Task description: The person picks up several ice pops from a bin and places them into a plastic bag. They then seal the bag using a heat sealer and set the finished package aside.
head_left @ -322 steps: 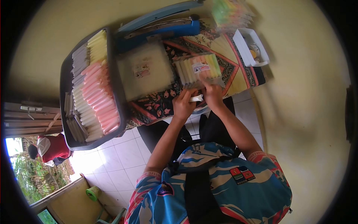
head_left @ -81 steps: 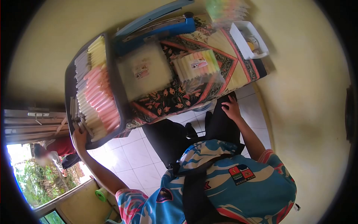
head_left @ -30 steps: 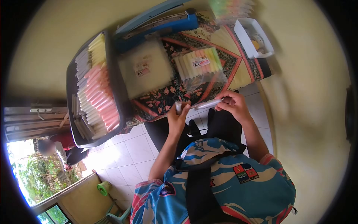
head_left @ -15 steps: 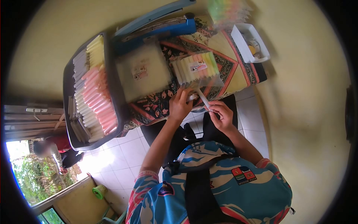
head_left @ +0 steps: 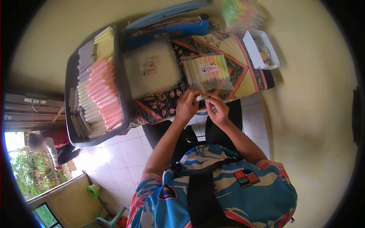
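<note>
Left hand [head_left: 185,108] pinches a white stick [head_left: 197,98] near the cloth's [head_left: 152,110] edge; right hand's [head_left: 219,112] fingers close narrowly beside it, grip unclear. Bag [head_left: 208,68] looks filled; tray [head_left: 124,95] holds many loose sticks [head_left: 99,89].

Cloth-covered table [head_left: 243,83] held dark tub [head_left: 123,85], blue sealer [head_left: 171,32], clear bags [head_left: 152,68], packed coloured sticks [head_left: 208,68], white box [head_left: 253,49], blurred colourful packets [head_left: 241,16].

Daylight is entering at lower left, glaring off the floor tiles [head_left: 127,152]; fisheye distortion is bending the dark-vignetted edges.
</note>
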A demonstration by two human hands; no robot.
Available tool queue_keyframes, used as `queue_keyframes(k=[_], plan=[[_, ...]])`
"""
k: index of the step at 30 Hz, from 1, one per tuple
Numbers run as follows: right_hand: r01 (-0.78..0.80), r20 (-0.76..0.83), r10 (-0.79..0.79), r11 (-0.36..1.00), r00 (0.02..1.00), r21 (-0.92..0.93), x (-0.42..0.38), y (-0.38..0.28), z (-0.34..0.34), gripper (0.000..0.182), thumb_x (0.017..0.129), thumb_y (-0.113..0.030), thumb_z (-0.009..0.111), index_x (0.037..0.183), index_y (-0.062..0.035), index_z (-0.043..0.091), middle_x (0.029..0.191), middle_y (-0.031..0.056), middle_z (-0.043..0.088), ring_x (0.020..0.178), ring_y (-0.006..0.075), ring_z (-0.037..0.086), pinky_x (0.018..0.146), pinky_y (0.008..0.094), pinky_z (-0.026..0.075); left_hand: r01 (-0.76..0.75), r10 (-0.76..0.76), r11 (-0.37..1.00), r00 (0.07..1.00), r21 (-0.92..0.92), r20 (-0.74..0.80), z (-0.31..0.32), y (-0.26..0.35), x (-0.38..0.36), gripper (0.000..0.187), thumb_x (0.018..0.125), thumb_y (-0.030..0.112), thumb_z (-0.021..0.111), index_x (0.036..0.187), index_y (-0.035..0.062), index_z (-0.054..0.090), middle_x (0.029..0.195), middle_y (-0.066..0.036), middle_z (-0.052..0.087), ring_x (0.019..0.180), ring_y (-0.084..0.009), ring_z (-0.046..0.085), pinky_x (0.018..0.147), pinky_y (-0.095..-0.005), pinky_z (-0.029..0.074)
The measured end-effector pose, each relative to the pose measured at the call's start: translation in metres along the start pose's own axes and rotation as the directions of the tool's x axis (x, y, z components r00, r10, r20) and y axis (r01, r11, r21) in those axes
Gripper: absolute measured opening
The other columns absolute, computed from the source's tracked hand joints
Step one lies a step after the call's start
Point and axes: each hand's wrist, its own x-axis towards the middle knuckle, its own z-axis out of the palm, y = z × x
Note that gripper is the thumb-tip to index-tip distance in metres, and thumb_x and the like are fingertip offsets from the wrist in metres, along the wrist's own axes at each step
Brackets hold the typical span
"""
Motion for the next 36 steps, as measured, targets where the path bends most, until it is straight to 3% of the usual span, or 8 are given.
queue_keyframes(k=[6,12,18,21,27,30,36], plan=[[0.034,-0.009,-0.036,0.982,0.999,-0.184,0.009,0.012,0.008,0.023,0.074,0.005,0.065,0.095,-0.0017,0.061,0.1,0.0127,0.061,0.08,0.0293,0.063,0.067,0.0331,0.051,0.016,-0.016,1.0,1.0,-0.023,-0.004,0.0,0.001,0.0,0.027,0.065,-0.004,0.063,0.089,0.0061,0.057,0.082,-0.01,0.058,0.073,-0.0319,0.061,0.061,-0.0383,0.049],[0.128,0.123,-0.098,0.956,0.988,-0.266,0.022,0.017,0.006,0.026,0.064,0.007,0.065,0.087,-0.0026,0.061,0.092,0.0109,0.058,0.083,0.0303,0.057,0.071,0.0385,0.048,-0.027,0.026,0.999,0.999,-0.029,-0.023,0.001,-0.001,0.0,0.026,0.065,-0.005,0.063,0.089,0.0061,0.057,0.081,-0.01,0.058,0.071,-0.0318,0.061,0.061,-0.0377,0.049],[0.202,0.186,-0.142,0.911,0.972,-0.36,0.031,0.023,0.006,0.023,0.063,0.002,0.065,0.085,-0.0036,0.062,0.101,0.0092,0.057,0.087,0.0302,0.056,0.074,0.0399,0.046,-0.002,0.002,1.0,1.0,-0.028,-0.008,-0.001,0.001,0.0,0.026,0.066,-0.004,0.063,0.089,0.006,0.057,0.08,-0.01,0.058,0.07,-0.0317,0.061,0.06,-0.0376,0.049],[0.223,0.2,-0.153,0.887,0.968,-0.403,0.036,0.02,0.005,0.024,0.064,-0.002,0.065,0.088,-0.004,0.064,0.106,0.009,0.056,0.098,0.0297,0.054,0.079,0.0423,0.045,-0.006,0.005,0.999,1.0,-0.032,-0.013,-0.001,0.002,-0.001,0.026,0.067,-0.004,0.063,0.089,0.0061,0.057,0.08,-0.01,0.058,0.07,-0.0318,0.06,0.06,-0.0379,0.049],[0.218,0.28,-0.107,0.887,0.954,-0.406,0.035,0.029,0.009,0.043,0.065,-0.005,0.066,0.107,-0.0046,0.062,0.126,0.0091,0.05,0.121,0.0316,0.042,0.097,0.0472,0.035,0.003,-0.003,1.0,1.0,-0.023,0.0,-0.002,0.001,-0.002,0.027,0.066,-0.008,0.063,0.09,0.0042,0.058,0.083,-0.012,0.06,0.073,-0.0311,0.062,0.06,-0.0335,0.05],[0.246,0.335,-0.114,0.889,0.935,-0.386,0.042,0.029,0.008,0.05,0.066,-0.005,0.065,0.115,-0.005,0.057,0.131,0.0088,0.047,0.125,0.0327,0.038,0.102,0.0495,0.03,0.001,-0.001,1.0,1.0,-0.026,0.0,-0.001,0.001,-0.002,0.027,0.066,-0.007,0.063,0.09,0.0048,0.058,0.081,-0.011,0.059,0.072,-0.0312,0.062,0.06,-0.035,0.049],[0.338,0.413,-0.143,0.827,0.899,-0.449,0.053,0.024,0.005,0.054,0.066,-0.005,0.063,0.119,-0.0045,0.054,0.131,0.0085,0.048,0.125,0.036,0.037,0.104,0.0502,0.029,-0.011,0.01,1.0,1.0,-0.019,-0.007,-0.001,0.001,-0.001,0.025,0.067,-0.004,0.064,0.089,0.006,0.057,0.079,-0.01,0.058,0.07,-0.0318,0.06,0.06,-0.0383,0.048]])
